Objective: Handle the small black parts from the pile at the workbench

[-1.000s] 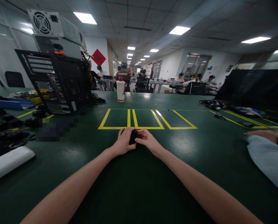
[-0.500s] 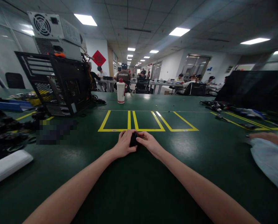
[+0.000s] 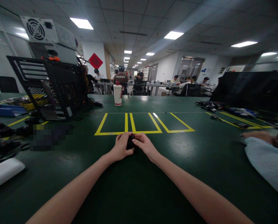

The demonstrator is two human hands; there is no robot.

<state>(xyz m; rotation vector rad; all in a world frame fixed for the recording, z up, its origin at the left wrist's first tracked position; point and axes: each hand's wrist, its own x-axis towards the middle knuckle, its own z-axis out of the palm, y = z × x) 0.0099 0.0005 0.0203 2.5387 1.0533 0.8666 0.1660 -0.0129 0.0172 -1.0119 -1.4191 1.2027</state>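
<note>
A small black object (image 3: 130, 142) is between my two hands, just in front of the yellow taped outlines (image 3: 128, 134) on the green table (image 3: 101, 193). My left hand (image 3: 120, 147) wraps round its left side, with the thumb along the near edge. My right hand (image 3: 145, 145) has its thumb and fingertips pinched on the object's right side. The fingers cover much of the object, so its full shape is hidden.
At left stand a black computer case (image 3: 57, 87) with power supplies (image 3: 47, 31) on top, cables and a white box (image 3: 5, 174). A white cup (image 3: 117, 95) stands beyond the tape. On the right are cables (image 3: 207, 105) and another person's sleeved arm (image 3: 265, 158).
The view has shifted slightly, so the surroundings sit a little further left and lower. My hands keep nearly the same hold on the black object.
</note>
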